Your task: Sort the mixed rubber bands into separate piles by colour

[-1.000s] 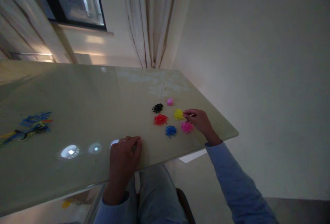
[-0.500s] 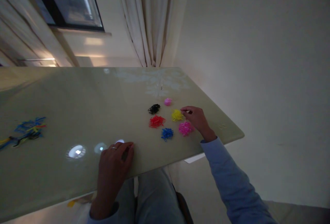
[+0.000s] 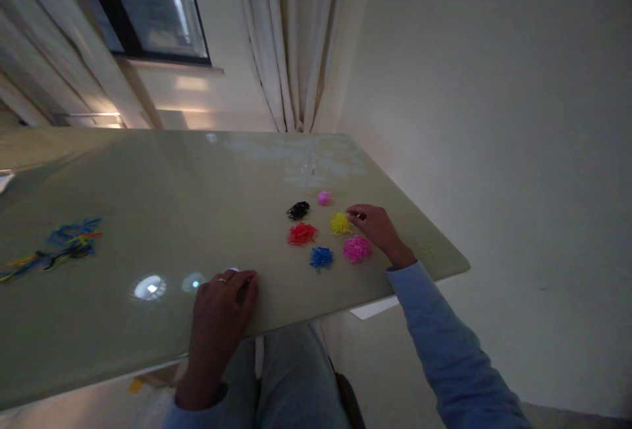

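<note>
My right hand reaches to the right edge of a yellow pile of what look like small rubber bands. Its thumb and index finger are pinched together there; whatever is between them is too small to make out. Just below it lies a pink pile. To the left are a blue pile, a red pile and a black pile. My left hand, with a ring on one finger, rests at the table's near edge. Its fingers are curled, thumb against index, their contents hidden.
A small pink ball-like item sits behind the piles on the glossy table. Tangled blue, yellow and black strands lie at the far left. A wall stands to the right, a curtain beyond the far edge.
The view has shifted slightly, so the scene sits a little further right. Both hands keep nearly the same places and finger shapes.
</note>
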